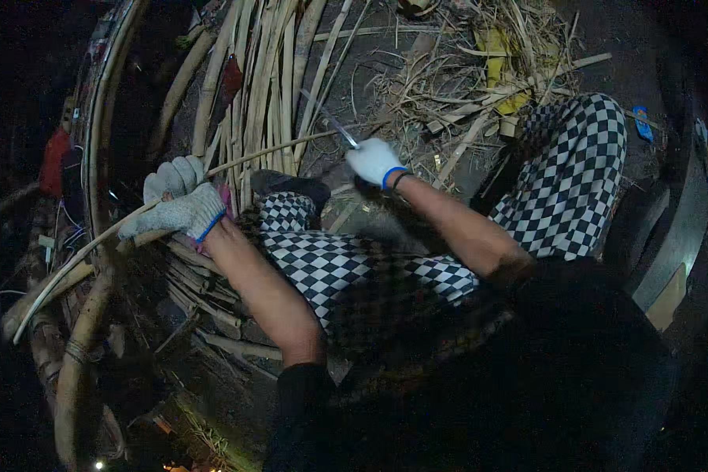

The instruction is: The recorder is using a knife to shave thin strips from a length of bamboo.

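My left hand (pixel 185 211), in a pale grey knit glove with a blue cuff, grips a long thin cane strip (pixel 271 149) between thumb and fingers. One end of the strip runs down to the far left; the other slants up to the right. My right hand (pixel 375 163), in a white glove with a blue cuff, is closed round a knife. The knife's narrow shiny blade (pixel 340 131) points up and left, crossing close to the strip's right part; whether they touch, I cannot tell. The handle is hidden in my fist.
A bundle of long split canes (pixel 271 75) lies ahead. Shavings (pixel 429 94) and a yellow wrapper (pixel 495 67) are heaped at the upper right. Thick poles (pixel 75 377) stand at left, beside stacked short sticks (pixel 204 291). A blue object (pixel 643 124) lies right of my checkered knee.
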`<state>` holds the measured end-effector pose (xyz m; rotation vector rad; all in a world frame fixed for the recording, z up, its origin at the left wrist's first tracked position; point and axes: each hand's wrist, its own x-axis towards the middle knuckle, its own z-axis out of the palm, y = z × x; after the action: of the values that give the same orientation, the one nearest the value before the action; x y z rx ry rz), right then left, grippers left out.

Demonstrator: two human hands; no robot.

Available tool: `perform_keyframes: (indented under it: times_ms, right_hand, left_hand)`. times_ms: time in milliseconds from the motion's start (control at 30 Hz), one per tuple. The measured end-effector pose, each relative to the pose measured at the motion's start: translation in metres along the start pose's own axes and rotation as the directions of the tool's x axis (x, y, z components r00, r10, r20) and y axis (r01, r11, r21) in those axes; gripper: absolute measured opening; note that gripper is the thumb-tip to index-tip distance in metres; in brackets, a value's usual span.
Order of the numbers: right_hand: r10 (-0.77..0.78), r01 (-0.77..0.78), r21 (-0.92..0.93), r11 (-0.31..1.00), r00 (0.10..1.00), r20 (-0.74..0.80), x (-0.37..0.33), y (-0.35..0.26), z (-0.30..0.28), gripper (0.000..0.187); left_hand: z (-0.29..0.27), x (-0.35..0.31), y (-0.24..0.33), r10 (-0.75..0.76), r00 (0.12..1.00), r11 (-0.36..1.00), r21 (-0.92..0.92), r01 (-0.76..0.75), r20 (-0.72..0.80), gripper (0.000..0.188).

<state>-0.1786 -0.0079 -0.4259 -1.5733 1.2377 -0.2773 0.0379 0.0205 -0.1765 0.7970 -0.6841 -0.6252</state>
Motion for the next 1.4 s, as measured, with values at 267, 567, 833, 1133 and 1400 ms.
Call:
perform_keyframes:
  times_ms: [267, 567, 833, 1133, 1400]
  right_hand:
    - [0.207, -0.21, -0.207, 0.955, 0.978, -0.038, 0.006, 0.061, 0.007, 0.042]
    - [0.106, -0.114, -0.117, 0.987, 0.992, -0.071, 0.008, 0.03, 0.025, 0.046]
    - [0.257, -0.215, -0.375, 0.902, 0.964, 0.063, -0.016, 0.108, 0.012, 0.047]
    - [-0.054, 0.055, 0.012, 0.998, 0.998, -0.043, 0.001, 0.015, 0.029, 0.041]
    - [0.434, -0.438, -0.067, 0.897, 0.898, -0.071, -0.001, 0.076, 0.028, 0.045]
  left_hand:
    - [-0.015, 0.002, 0.002, -0.017, 0.996, 0.999, 0.047, 0.021, -0.083, 0.08]
    - [-0.006, 0.003, -0.001, 0.009, 0.998, 1.0, 0.014, -0.008, -0.058, 0.079]
    - [-0.018, 0.009, 0.001, -0.024, 0.998, 0.999, -0.023, 0.023, -0.065, 0.081]
    - [-0.016, 0.007, -0.006, 0.091, 0.982, 0.992, 0.103, -0.075, -0.163, 0.078]
    - [-0.02, 0.004, -0.007, 0.063, 0.97, 0.998, -0.003, -0.066, -0.234, 0.071]
